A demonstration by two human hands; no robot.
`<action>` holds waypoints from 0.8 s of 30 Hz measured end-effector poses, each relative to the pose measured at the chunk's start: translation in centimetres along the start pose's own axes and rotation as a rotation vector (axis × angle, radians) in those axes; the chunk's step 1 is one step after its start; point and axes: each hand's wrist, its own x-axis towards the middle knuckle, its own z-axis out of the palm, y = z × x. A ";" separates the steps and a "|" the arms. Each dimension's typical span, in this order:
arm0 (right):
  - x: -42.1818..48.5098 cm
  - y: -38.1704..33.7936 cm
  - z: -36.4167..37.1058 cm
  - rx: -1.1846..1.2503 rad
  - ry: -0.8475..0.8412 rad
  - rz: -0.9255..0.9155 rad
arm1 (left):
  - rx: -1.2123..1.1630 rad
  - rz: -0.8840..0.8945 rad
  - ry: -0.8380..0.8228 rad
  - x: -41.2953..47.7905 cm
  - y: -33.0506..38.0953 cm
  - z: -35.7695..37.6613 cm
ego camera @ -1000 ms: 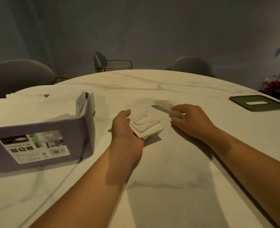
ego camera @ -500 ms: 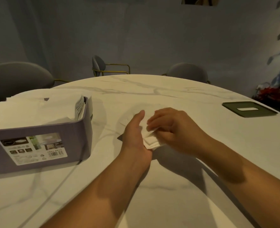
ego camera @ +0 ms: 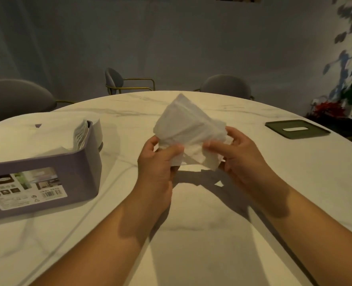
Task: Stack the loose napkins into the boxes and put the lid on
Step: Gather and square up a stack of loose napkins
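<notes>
Above the table (ego camera: 191,234), one napkin bunch (ego camera: 187,124) is pinched by left hand (ego camera: 158,168) and right hand (ego camera: 245,159); one box (ego camera: 47,168) and one lid (ego camera: 297,129) are set at opposite edges.

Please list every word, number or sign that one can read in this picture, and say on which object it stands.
Label on the purple box: small print and icons, all too blurred to read.
Barcode on the same label: bars show, digits too small to read.
Green lid: no text seen.
Napkins held by the left hand and the right hand: no print seen.
</notes>
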 end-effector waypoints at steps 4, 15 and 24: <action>0.2 0.4 -1.5 -0.075 -0.023 -0.097 | 0.229 0.039 -0.009 0.3 0.3 -0.7; 0.7 1.7 -1.6 -0.391 -0.123 -0.149 | 0.538 0.106 -0.180 -0.3 -0.2 -0.1; 1.2 1.5 -2.5 -0.349 -0.136 -0.228 | 0.625 0.298 -0.228 -0.1 -0.3 -0.1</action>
